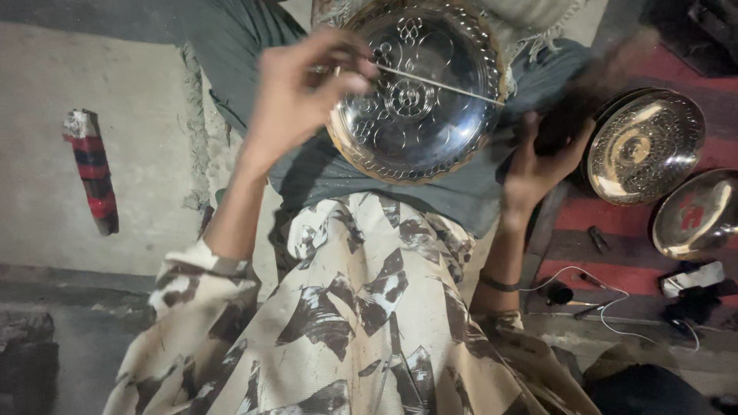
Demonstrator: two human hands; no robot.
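Observation:
A round, engraved metal plate [415, 92] with floral patterns rests tilted on my lap against grey trousers. My left hand [296, 92] is at the plate's left rim and pinches a thin metal rod [442, 83] that lies across the plate's face toward its right edge. My right hand [538, 165] is just right of the plate, below its rim, and is closed around a dark object [565, 115] that is blurred. I cannot tell what that object is. My patterned cream and brown shirt fills the lower middle.
On a red mat at the right lie two more metal plates, one ornate [644, 146] and one plain [696, 214]. A white cable [607, 296] and small dark tools lie below them. A red and black striped cloth [92, 169] lies on the concrete floor at the left.

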